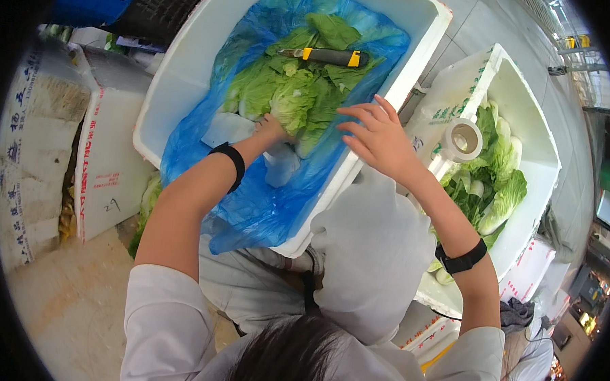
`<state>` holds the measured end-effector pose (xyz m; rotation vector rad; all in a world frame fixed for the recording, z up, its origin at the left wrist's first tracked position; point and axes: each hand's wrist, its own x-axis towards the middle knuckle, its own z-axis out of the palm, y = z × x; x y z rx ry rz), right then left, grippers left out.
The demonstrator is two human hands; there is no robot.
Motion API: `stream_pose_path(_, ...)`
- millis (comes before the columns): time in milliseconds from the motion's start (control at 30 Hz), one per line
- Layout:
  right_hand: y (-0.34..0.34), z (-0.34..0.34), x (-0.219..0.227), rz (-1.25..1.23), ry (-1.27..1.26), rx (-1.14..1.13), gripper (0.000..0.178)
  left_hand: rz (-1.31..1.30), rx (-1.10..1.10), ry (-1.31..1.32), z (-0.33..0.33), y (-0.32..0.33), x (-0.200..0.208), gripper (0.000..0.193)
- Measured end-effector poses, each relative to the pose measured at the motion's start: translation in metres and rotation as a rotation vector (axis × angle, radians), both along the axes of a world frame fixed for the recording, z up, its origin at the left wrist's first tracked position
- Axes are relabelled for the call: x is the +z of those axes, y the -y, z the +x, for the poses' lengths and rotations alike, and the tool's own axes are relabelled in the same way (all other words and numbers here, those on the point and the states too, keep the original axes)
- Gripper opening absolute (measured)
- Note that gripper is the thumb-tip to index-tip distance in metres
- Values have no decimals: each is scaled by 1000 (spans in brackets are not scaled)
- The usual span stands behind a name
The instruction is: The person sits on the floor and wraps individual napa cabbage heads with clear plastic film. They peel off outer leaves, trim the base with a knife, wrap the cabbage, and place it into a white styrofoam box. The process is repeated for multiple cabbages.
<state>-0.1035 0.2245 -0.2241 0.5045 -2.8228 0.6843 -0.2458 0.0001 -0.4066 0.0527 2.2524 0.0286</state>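
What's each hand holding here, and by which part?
The left hand reaches into the lettuce; whether it grips a leaf cannot be told. The right hand is open above the box rim, holding nothing.

A: How is the scene lit?

B: Bright, even daylight is seen throughout; only soft shadows are cast under the forearms onto the blue bag (263,209).

A: Any glare?

B: Sheen is noted on the bag's folds, and the white box (188,69) is nearly washed out.

A: Distortion?

B: Straight edges are bent toward the rim, and the corners are blacked out. The hair at the bottom is blurred; the centre is kept sharp.
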Motion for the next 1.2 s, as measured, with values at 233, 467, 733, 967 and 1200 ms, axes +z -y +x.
stream_pose_path(233,0,-1,-1,-8,-1,3,17,251,60,167,-17,16,-8,116)
stream_pose_path(467,1,-1,0,-8,12,-6,18,315,-28,283,-29,10,6,89)
stream_pose_path(733,1,-1,1,2,14,-7,18,23,-564,301,-13,-13,59,61)
stream_pose_path(967,1,-1,-2,-3,-5,-11,17,28,-477,10,59,-20,52,36)
stream_pose_path(1200,1,-2,-3,-6,-11,-15,16,88,-39,-128,72,-25,0,36)
